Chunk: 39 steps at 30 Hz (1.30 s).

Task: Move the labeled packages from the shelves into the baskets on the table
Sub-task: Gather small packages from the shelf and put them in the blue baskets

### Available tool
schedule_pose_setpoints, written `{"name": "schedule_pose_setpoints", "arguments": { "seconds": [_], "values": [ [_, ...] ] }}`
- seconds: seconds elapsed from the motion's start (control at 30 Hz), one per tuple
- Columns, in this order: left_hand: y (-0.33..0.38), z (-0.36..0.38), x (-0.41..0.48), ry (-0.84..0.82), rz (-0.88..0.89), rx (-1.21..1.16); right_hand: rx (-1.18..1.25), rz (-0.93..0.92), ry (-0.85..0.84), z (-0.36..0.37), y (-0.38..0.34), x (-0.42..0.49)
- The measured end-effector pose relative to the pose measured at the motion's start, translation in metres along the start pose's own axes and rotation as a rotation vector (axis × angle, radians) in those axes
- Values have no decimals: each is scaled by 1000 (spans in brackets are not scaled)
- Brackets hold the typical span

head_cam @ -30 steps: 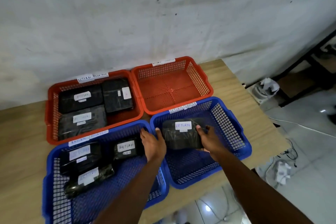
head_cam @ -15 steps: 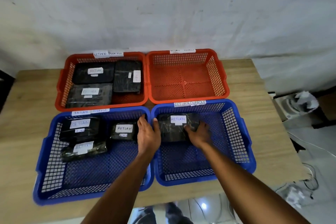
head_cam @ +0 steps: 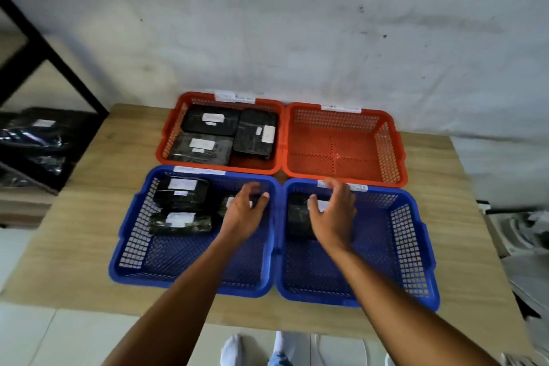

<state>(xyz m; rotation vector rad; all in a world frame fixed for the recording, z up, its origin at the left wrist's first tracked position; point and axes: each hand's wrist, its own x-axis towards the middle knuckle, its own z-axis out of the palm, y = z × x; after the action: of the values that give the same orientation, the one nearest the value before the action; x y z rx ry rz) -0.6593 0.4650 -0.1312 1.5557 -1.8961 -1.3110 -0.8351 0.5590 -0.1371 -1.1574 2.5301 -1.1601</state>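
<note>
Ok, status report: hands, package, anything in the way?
Left hand open, right hand open, neither holding anything. Package lying in right blue basket. Nothing obstructing; right hand partly covers it.

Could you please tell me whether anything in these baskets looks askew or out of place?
Nothing spilled or damaged; only one black wrapped package in the far-left red plastic basket lies turned crosswise, unlike the rest.

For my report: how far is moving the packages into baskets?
Done: three black wrapped packages lie in the far left red plastic basket, three in the near left blue basket, one package in the near right blue basket. In hand: nothing; left hand and right hand hover open over the blue baskets. Left: black packages on the left shelf; the far right red basket is empty.
</note>
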Motion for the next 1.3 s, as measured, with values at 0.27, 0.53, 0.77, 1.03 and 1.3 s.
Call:
{"name": "schedule_pose_setpoints", "arguments": {
  "seconds": [0.27,0.53,0.77,1.03,1.3],
  "values": [
    [-66,-180,-44,204,129,175,174,-545,-551,96,-184,-64],
    [-178,-404,-120,471,45,341,359,-510,-887,207,-383,-174],
    [-238,-558,-151,660,-9,381,431,-485,-967,279,-530,-235],
    [-297,-705,-116,725,-23,416,462,-530,-1040,388,-675,-261],
    [-353,-853,-51,734,-12,361,503,-519,-1049,496,-817,-250]
  ]
}}
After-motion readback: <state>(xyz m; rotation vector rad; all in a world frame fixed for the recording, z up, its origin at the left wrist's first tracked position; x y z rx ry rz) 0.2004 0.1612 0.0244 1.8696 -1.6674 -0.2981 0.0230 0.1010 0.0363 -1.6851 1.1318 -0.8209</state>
